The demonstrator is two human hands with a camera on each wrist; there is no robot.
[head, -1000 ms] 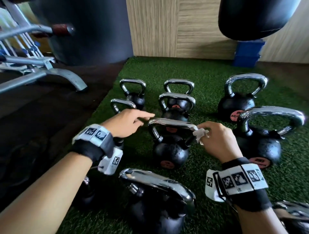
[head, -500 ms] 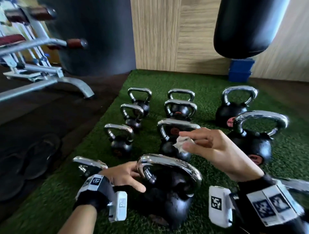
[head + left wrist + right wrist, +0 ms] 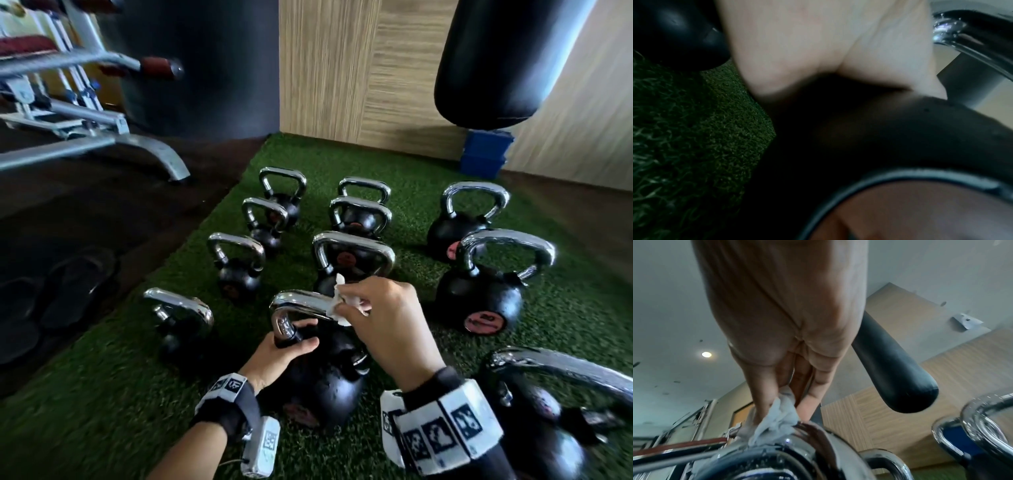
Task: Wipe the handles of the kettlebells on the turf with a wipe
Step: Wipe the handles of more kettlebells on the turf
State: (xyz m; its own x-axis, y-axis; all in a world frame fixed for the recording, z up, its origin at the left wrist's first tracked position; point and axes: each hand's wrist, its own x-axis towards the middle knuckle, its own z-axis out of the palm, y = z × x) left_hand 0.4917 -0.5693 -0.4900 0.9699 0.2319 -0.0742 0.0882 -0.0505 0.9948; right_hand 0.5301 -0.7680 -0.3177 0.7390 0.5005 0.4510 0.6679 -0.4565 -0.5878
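Observation:
Several black kettlebells with chrome handles stand on green turf [image 3: 394, 161]. The near middle kettlebell [image 3: 322, 380] is between my hands. My left hand [image 3: 284, 346] grips the left leg of its chrome handle [image 3: 301, 299], just above the ball. My right hand [image 3: 376, 315] pinches a crumpled white wipe [image 3: 337, 305] and presses it onto the top bar of that handle. In the right wrist view the wipe [image 3: 774, 417] sits bunched between thumb and fingers on the chrome handle [image 3: 797, 439]. The left wrist view shows only my palm [image 3: 818, 40] and a chrome handle [image 3: 972, 40].
A punching bag [image 3: 507, 58] hangs at the upper right above a blue box [image 3: 484, 154]. A bench frame [image 3: 85, 130] stands at the left on dark floor, with black sandals [image 3: 58, 294] beside the turf edge. Larger kettlebells [image 3: 479, 291] crowd the right side.
Both hands left the mid-row kettlebell and came back to the nearer one. My left hand now grips its handle leg and my right hand has brought the wipe down onto its top bar.

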